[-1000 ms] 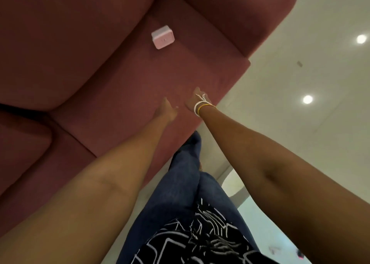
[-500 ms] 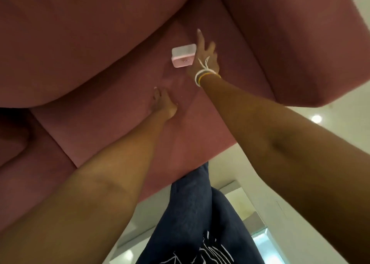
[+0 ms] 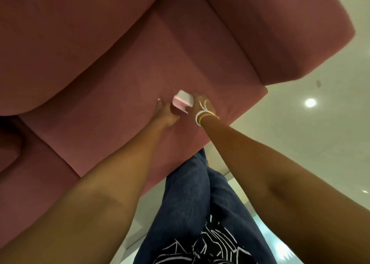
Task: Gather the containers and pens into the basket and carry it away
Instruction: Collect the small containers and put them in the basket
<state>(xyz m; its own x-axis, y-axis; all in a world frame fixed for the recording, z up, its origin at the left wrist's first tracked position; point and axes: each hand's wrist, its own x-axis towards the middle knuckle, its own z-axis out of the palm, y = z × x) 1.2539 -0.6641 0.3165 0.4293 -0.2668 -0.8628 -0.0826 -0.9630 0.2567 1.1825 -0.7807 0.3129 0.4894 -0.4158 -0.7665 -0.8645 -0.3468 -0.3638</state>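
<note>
A small pink and white container [image 3: 182,101] is lifted just above the pink sofa seat [image 3: 124,95], tilted. My right hand [image 3: 202,105], with white and yellow bands at the wrist, is closed around its right side. My left hand [image 3: 167,113] lies right beside the container's left edge, fingers stretched toward the seat; whether it touches the container I cannot tell. No basket or pens are in view.
The sofa's backrest [image 3: 70,33] fills the upper left and its armrest [image 3: 280,33] rises at the right. A pale glossy floor [image 3: 320,133] with light reflections lies to the right. My legs in blue jeans [image 3: 190,193] stand at the seat's front edge.
My right hand reached the container deep on the seat, closed on it and drew it back toward the seat's front. My left hand stayed near the front, now next to the container.
</note>
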